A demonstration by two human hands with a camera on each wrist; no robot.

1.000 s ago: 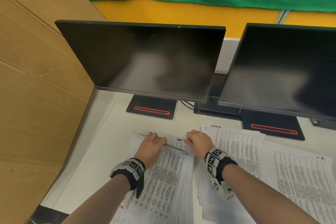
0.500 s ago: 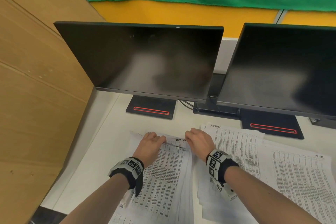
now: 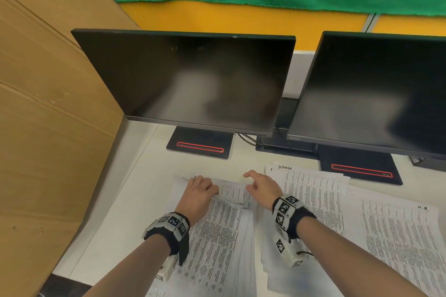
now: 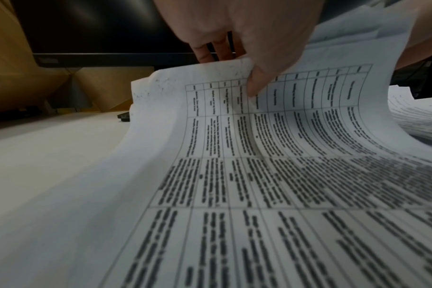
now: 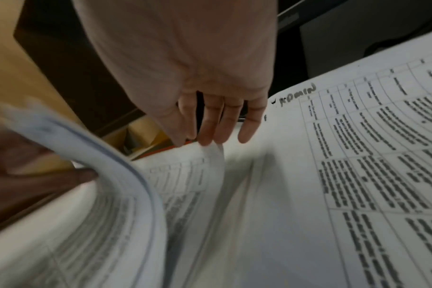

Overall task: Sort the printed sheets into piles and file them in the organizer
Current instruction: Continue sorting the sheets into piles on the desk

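head view: the left hand [image 3: 198,196] pinches the far top edge of a white printed sheet with a ruled table of black text [image 3: 217,236], thumb on the printed face and fingers curled behind it. left wrist view shows that edge curled up off the pile, thumb [image 4: 259,81] pressed on the header row, the rest of the sheet [image 4: 259,175] sloping down toward the wrist. just right of this grip, the right hand [image 3: 261,190] hovers with its fingers spread and nearly straight, holding nothing; right wrist view has the fingertips [image 5: 205,136] at or just above the far edge of a lower sheet [image 5: 197,175], contact unclear. right of that hand lies a second white pile with handwriting at its top corner [image 3: 313,190], and further right a third spread of printed sheets [image 3: 398,236]. all rest on the pale white desk [image 3: 144,176]. beyond both hands stand two dark monitors on black bases with red stripes [image 3: 193,79]. left of the grip rises a brown cardboard panel [image 3: 48,128].
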